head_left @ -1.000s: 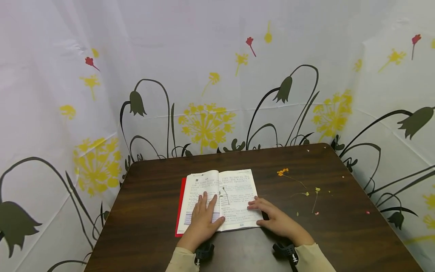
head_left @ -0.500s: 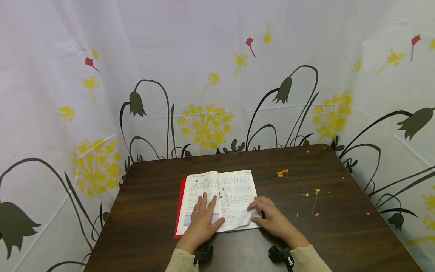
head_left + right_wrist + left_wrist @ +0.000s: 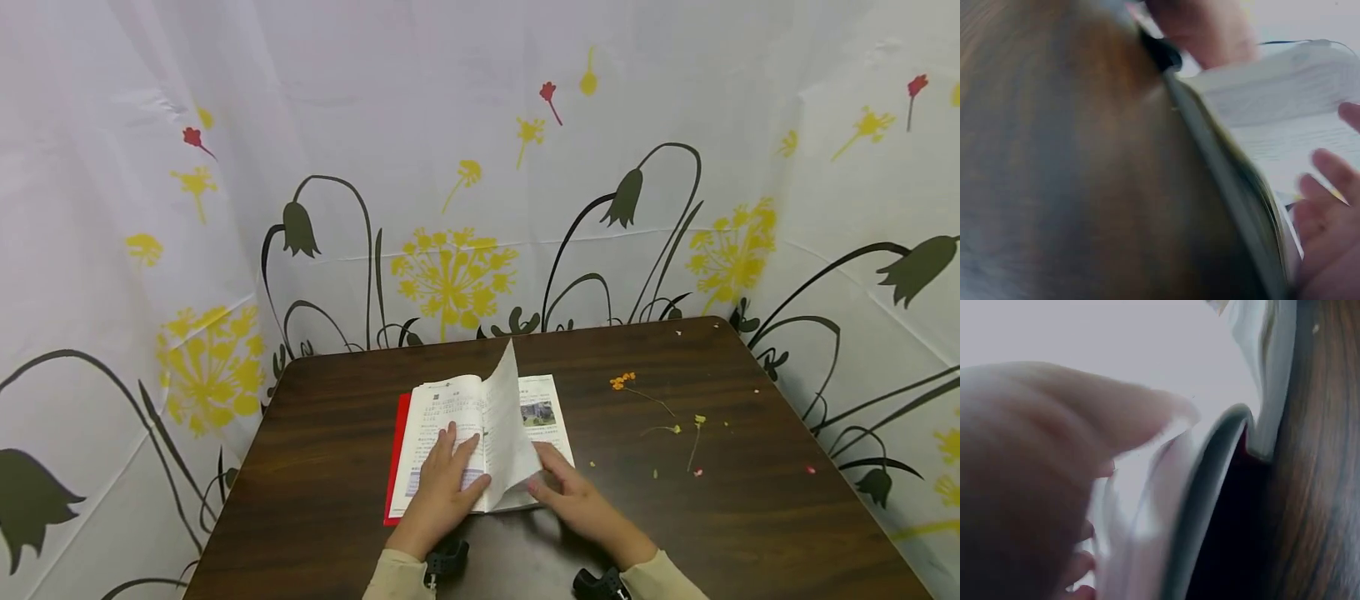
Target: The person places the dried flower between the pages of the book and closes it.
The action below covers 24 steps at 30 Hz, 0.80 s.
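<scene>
An open book [image 3: 551, 387] lies on the brown table, its red cover [image 3: 393, 479] showing at the left edge. One page [image 3: 506, 421] stands up from the spine and leans left. Below it a small picture [image 3: 537, 414] appears on the right-hand sheet. My left hand [image 3: 442, 492] rests spread on the left page; its thumb [image 3: 1147, 415] lies near the book's lower edge in the left wrist view. With thumb and fingers, my right hand [image 3: 576, 500] pinches the raised page by its lower right corner. The right wrist view is blurred.
Right of the book lie an orange flower on a long stem [image 3: 622, 381], a yellow flower [image 3: 700, 419] and another small yellow flower [image 3: 676, 429]. Several petals are scattered about, one a pink petal [image 3: 811, 470]. A printed curtain [image 3: 480, 200] hangs behind the table [image 3: 322, 433].
My right hand has moved left and lifted the page from flat to upright. The dried sprig that lay on that page is mostly out of sight now. My left hand stays on the left page.
</scene>
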Available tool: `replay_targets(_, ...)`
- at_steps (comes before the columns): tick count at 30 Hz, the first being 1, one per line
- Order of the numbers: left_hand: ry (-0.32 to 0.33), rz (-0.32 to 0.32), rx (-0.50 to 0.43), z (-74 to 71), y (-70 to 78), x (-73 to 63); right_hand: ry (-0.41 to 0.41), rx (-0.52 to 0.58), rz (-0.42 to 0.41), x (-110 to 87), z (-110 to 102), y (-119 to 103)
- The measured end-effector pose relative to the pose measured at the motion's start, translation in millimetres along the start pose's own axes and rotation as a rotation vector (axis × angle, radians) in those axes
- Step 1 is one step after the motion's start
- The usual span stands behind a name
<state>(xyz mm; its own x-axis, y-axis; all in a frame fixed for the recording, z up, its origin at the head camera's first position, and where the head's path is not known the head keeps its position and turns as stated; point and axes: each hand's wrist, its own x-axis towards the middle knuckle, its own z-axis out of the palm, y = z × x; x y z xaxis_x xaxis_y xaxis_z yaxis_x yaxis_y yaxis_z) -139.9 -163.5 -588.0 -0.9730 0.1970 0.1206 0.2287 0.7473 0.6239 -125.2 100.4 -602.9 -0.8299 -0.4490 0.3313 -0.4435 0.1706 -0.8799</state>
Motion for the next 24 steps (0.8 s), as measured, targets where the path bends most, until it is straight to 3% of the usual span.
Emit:
replay_targets(3,0.283,0.117,-0.117,-7.5,3.7,-2.3,-0.149,-0.193,-0.007,-3.7,12,-1)
replay_targets(7,0.699,0.461,-0.287,-22.0,13.9,-8.9,-0.252,-0.442,-0.106,-6.7,23,-3)
replay_targets(9,0.836,0.649,-0.355,-29.1,21.8,-12.3,-0.26,-0.517,-0.175,-6.7,27,-4)
replay_targets(11,0.892,0.798,-0.399,-34.6,29.9,-15.2,-0.262,-0.571,-0.226,-6.2,29,-3)
replay_targets(13,0.852,0.878,-0.421,-37.3,36.8,-17.7,-0.26,-0.602,-0.261,-5.7,31,-3)
replay_targets(14,0.797,0.895,-0.413,-37.4,39.4,-18.7,-0.257,-0.609,-0.276,-5.4,31,-3)
replay_targets(16,0.637,0.84,-0.347,-33.6,41.6,-19.9,-0.253,-0.618,-0.298,-4.9,30,-3)
replay_targets(18,0.44,0.682,-0.237,-26.1,41.1,-19.3,-0.245,-0.623,-0.302,-4.6,28,-4)
replay_targets(21,0.153,0.397,-0.029,-10.9,36.1,-14.9,-0.24,-0.604,-0.273,-4.0,22,-5)
replay_targets(24,-0.026,0.217,0.08,1.8,28.5,-8.7,-0.247,-0.565,-0.224,-3.6,18,-6)
